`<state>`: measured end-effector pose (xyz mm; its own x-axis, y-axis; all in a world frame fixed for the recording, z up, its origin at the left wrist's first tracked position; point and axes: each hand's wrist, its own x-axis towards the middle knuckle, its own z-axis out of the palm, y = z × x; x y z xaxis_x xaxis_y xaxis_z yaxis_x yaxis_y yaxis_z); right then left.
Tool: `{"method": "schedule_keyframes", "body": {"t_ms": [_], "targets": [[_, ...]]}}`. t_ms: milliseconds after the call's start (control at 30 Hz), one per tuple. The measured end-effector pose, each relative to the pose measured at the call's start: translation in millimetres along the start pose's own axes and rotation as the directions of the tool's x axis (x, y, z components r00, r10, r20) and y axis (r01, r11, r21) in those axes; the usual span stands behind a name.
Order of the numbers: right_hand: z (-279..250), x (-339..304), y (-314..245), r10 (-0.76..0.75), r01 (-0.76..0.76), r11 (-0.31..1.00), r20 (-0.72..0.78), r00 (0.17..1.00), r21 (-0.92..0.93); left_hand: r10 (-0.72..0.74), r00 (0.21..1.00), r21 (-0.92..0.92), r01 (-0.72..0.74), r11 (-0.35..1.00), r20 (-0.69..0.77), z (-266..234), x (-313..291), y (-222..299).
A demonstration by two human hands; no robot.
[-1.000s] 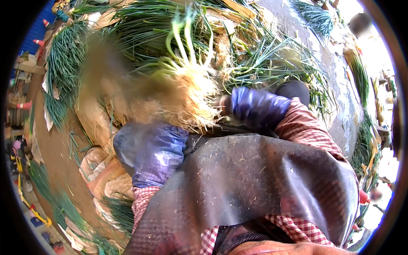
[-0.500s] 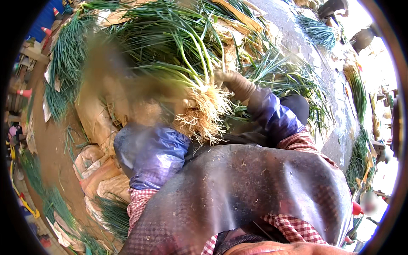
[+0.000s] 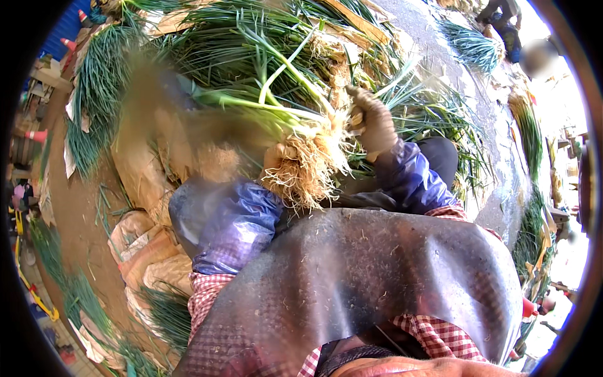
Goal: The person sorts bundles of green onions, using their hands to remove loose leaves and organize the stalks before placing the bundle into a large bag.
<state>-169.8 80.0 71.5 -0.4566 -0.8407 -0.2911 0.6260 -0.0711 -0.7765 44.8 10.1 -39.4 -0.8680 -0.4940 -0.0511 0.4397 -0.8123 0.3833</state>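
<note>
A bunch of green onions lies across in front of me, its pale, tangled roots hanging toward my lap. My left hand, in a tan glove, is closed around the bunch just above the roots; a brown blur hides most of it. To the right of the stem bases is my gloved right hand. Its fingers are bent and apart, close beside the bunch, with nothing plainly held. Under and beyond the bunch spreads a large heap of green onions.
Tan sacking lies to the left. More green onions are piled at far left, with another bundle at far right near a person. Orange cones stand at the left edge. A dark apron covers my lap.
My right hand has moved right, off the stems, and its fingers have parted. The bunch's stems have fanned out and lean more to the left. My left hand stays at the roots.
</note>
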Motion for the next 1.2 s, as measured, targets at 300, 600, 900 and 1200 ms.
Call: {"method": "schedule_keyframes", "body": {"t_ms": [300,600,900,1200], "targets": [[-102,58,-17,0.01,0.062,0.914,-0.176,0.984,0.401,-0.031,0.999,-0.128,0.027,0.991,-0.028,15,-17,12],[-29,28,35,0.233,0.008,0.847,0.385,0.893,-0.531,-0.34,0.919,0.011,0.349,0.937,-0.199,41,0,14],[-30,21,32,0.151,-0.121,0.986,0.291,0.945,-0.118,-0.115,0.991,-0.07,0.11,0.991,-0.075,60,-2,3],[-25,33,27,0.206,0.062,0.741,0.315,0.927,-0.669,-0.203,0.945,-0.023,0.204,0.979,-0.258,38,-10,5]]}}
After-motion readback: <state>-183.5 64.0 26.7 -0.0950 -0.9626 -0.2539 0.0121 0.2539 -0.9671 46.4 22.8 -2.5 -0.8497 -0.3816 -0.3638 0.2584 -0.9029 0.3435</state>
